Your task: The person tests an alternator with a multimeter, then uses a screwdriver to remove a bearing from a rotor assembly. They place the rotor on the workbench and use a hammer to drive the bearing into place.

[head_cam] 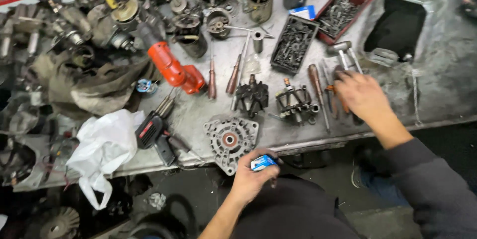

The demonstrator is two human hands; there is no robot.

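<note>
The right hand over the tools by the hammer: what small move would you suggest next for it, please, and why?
Probably close the right hand on one of the hand tools under its fingers and lift it clear: the hand lies flat on them without a visible grip, while the left hand already holds a small blue box.

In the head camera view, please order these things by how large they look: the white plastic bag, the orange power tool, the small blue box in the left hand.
1. White plastic bag
2. Orange power tool
3. Small blue box, although nearest the camera
</note>
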